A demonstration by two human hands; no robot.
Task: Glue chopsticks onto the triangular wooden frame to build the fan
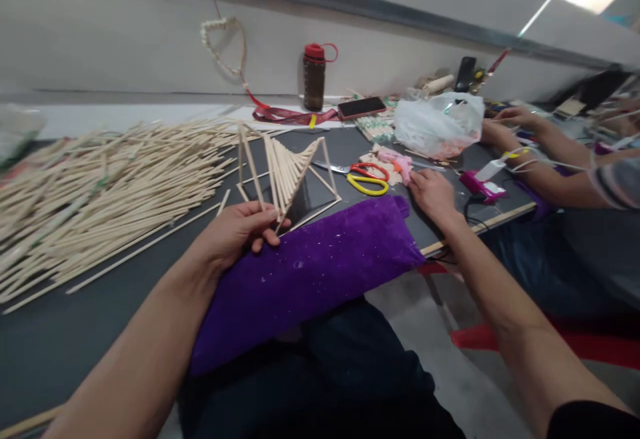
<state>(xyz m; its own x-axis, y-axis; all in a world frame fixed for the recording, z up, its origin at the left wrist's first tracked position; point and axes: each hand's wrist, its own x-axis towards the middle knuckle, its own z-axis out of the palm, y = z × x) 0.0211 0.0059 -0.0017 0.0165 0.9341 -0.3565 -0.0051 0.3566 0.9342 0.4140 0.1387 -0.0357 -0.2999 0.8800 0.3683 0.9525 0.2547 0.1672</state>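
My left hand (250, 224) is closed on the lower front corner of a frame of thin wooden sticks (285, 175), pinching it between thumb and fingers. Its sticks fan out into a twisted surface inside an angular outline. My right hand (434, 195) reaches across the table, its fingers closed at the end of a pink tool that looks like a glue gun (397, 159). That tool lies among pale scraps, and my fingers hide part of it. Scissors (367, 177) with red and yellow handles lie between my hands. A purple cloth (310, 272) drapes from the table edge over my lap.
Loose wooden sticks (130, 185) are heaped at the left. Behind stand a brown bottle (314, 79) with a red lid, a phone (362, 107) and a plastic bag (437, 124). A magenta power block (483, 187) with cables sits rightward, near a co-worker's arms (545, 152).
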